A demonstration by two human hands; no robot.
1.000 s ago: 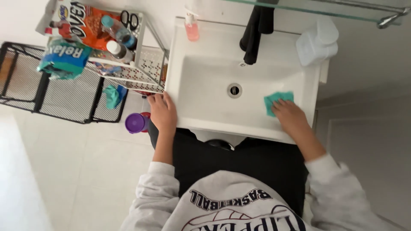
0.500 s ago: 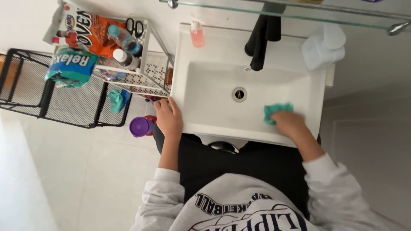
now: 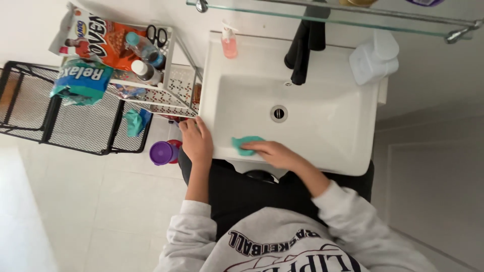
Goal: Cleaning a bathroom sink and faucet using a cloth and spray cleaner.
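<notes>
On the far left a black wire rack (image 3: 30,108) stands on the pale tiled floor (image 3: 101,211). Next to it is a white shelf cart (image 3: 174,83) full of things: an orange snack bag (image 3: 103,38), a blue-green packet (image 3: 78,80), two small bottles (image 3: 143,60) and black scissors (image 3: 158,34). A purple cup (image 3: 162,152) sits on the floor just below the cart.

The left hand (image 3: 196,143) rests flat on the left edge of the white sink (image 3: 322,126), fingers spread, holding nothing. It seems to be leaning there for balance.

Just beside it, the right hand (image 3: 269,151) presses a small teal cloth (image 3: 244,144) onto the front left of the sink basin. The fingers lie flat on the cloth and cover part of it, so it is hard to tell how much cloth is tucked under the palm.

In the middle of the basin is the round drain (image 3: 278,113). Behind it hangs a black tap (image 3: 302,48), and a pink soap bottle (image 3: 229,43) stands on the back left corner. A white container (image 3: 373,58) sits at the back right, under a glass shelf (image 3: 322,15).

What could go wrong: the sink may be wet, so the leaning hand could slip off the edge. A big swipe toward the back could knock the soap bottle over. The cloth could also slide off the front rim and drop to the floor.
</notes>
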